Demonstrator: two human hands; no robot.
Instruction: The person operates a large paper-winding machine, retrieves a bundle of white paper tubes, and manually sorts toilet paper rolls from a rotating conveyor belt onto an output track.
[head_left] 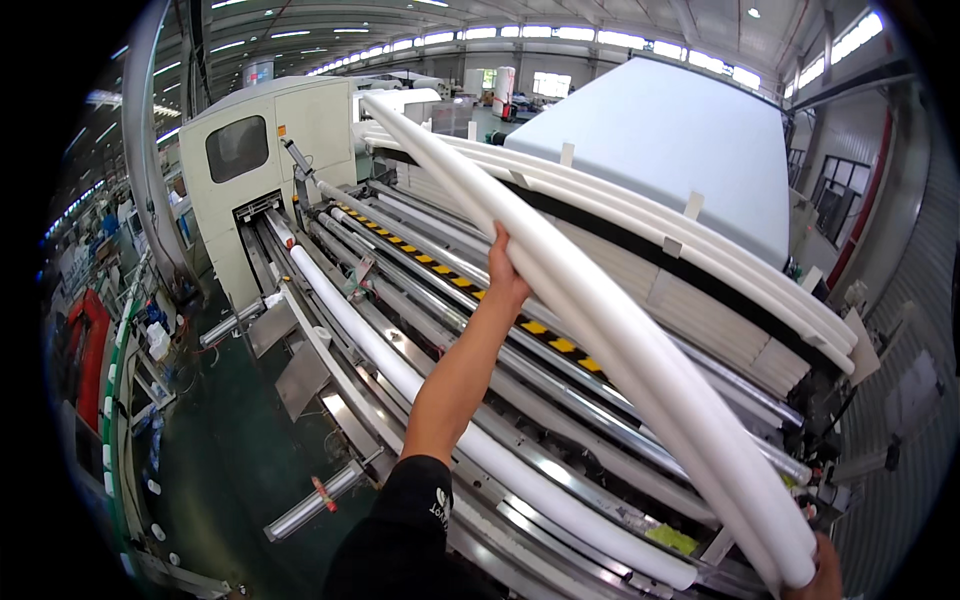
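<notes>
The left hand (505, 272) reaches far out and wraps around the middle of a long white tube (600, 330). The right hand (822, 575) holds the near end of the tube at the bottom corner, but its fingers are mostly cut off, so I cannot tell how they grip. The tube is lifted above the machine (400, 330). It looks smooth, round and a bit bendy, so holding it far apart with both hands should keep it from sagging. More white tubes (700, 240) rest on a rack beside it. Another tube (480, 450) lies in a shiny metal track below.
</notes>
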